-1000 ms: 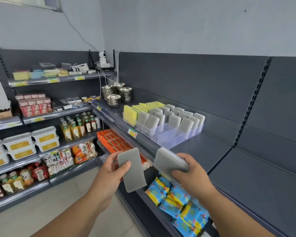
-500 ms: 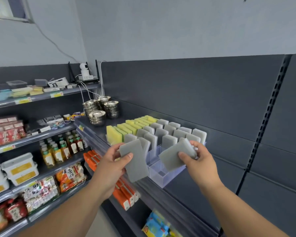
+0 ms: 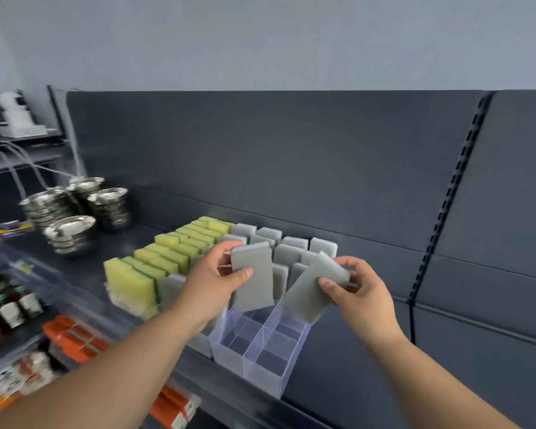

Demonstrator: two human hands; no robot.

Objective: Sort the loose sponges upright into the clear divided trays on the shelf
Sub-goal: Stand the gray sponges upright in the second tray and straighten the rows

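My left hand [image 3: 213, 278] pinches a grey sponge [image 3: 252, 280] held upright just above the clear divided tray [image 3: 262, 377] on the dark shelf. My right hand [image 3: 361, 287] grips a second grey sponge [image 3: 311, 287], tilted, over the tray's right column. The tray's front compartments hold nothing. Behind both hands several grey sponges [image 3: 293, 250] stand upright in the tray's back cells. To the left, yellow-green sponges [image 3: 167, 258] stand in rows.
Stacks of steel bowls [image 3: 75, 218] sit at the shelf's left end. The shelf's back panel [image 3: 291, 168] rises right behind the trays. Lower shelves at left carry bottles [image 3: 10, 308] and orange packs [image 3: 75, 335]. Bare shelf [image 3: 369, 376] lies right of the tray.
Both hands have risen from below shelf height and moved forward with their sponges, now over the tray's front cells. The view has closed in on the shelf.
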